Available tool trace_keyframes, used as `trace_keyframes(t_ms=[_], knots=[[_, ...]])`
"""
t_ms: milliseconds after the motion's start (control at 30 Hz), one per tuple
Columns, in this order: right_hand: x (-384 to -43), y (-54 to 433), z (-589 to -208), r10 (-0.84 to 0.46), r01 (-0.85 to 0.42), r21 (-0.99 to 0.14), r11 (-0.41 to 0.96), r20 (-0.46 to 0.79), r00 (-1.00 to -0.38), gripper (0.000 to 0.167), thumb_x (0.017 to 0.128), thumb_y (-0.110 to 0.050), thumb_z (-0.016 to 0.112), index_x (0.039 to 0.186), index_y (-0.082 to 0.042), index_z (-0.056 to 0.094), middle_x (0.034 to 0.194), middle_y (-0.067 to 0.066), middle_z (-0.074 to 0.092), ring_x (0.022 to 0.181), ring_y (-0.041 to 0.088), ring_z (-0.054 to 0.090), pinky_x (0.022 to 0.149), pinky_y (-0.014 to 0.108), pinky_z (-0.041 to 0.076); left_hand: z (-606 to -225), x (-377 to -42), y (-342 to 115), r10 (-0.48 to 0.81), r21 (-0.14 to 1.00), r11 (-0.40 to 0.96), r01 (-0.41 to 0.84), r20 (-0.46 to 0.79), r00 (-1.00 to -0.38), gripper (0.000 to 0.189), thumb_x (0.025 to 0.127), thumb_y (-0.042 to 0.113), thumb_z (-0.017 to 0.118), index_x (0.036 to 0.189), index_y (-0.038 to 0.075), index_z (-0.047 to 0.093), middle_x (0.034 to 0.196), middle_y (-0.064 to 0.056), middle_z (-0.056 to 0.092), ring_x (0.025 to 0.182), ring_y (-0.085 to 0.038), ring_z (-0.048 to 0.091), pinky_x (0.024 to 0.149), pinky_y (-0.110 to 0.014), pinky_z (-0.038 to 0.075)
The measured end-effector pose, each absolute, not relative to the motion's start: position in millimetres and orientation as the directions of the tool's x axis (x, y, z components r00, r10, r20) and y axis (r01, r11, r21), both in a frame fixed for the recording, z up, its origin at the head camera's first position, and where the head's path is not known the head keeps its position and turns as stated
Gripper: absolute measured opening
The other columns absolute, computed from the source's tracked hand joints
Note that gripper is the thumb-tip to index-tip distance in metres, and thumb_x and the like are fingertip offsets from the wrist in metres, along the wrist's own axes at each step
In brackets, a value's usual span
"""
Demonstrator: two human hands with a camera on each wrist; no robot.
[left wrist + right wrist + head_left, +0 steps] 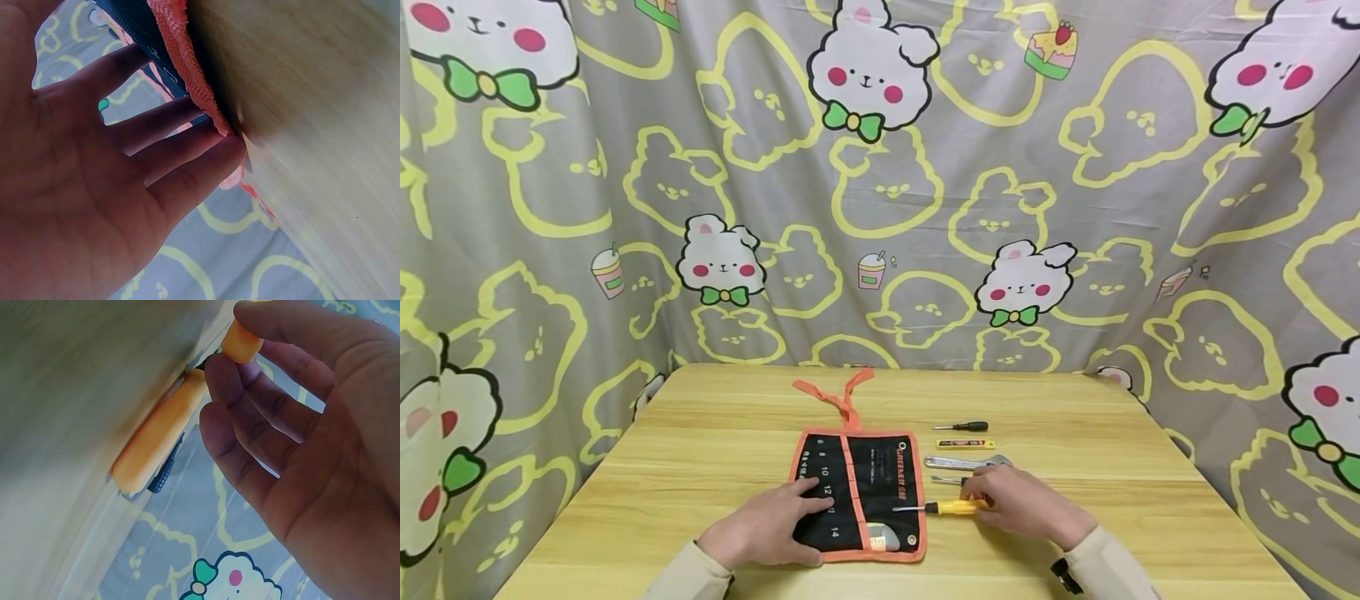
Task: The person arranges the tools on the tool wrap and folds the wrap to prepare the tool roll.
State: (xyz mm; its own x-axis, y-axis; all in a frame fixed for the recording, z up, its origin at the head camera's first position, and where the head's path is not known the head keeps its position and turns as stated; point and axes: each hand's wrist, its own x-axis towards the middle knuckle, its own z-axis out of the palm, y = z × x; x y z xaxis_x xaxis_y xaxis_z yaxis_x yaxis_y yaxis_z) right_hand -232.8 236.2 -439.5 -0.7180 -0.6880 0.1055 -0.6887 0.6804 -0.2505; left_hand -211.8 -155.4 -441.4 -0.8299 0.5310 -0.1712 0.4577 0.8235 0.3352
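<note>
A black tool pouch [883, 475] with orange trim lies unrolled on the table. My left hand [771, 521] rests on its left side with fingers spread; in the left wrist view the straight fingers [187, 175] meet the orange edge. My right hand [1022, 504] pinches the yellow handle of a screwdriver [955, 507], also seen as an orange-looking end [242, 344] in the right wrist view. Its metal shaft points left, over the pouch. Behind it lies another screwdriver [950, 480], its handle mostly hidden in the head view but plain [159, 434] in the right wrist view.
Farther back on the right lie an adjustable wrench [964, 463], a flat yellow packet [964, 444] and a black-handled screwdriver [972, 426]. A grey and yellow tool [883, 537] sits in a pouch pocket. Orange ties [846, 404] stretch toward the back. A patterned curtain [917, 200] surrounds the wooden table.
</note>
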Motion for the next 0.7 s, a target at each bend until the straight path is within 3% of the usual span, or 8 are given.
trace_keyframes(t_ms=[700], knots=[[-235,216,-440,-0.679,-0.676,-0.241,0.696,0.083,-0.729,0.017,0.087,-0.01,0.079,0.103,-0.017,0.077,0.09,-0.01,0.065,0.069,-0.001,0.046,0.061,0.019,0.043,-442,-212,-156,0.535,0.328,0.822,0.466,-0.163,-0.829,0.072,0.079,0.054,0.084,0.14,0.022,0.065,0.153,-0.018,0.048,0.134,-0.041,0.053,0.103,-0.058,0.048]])
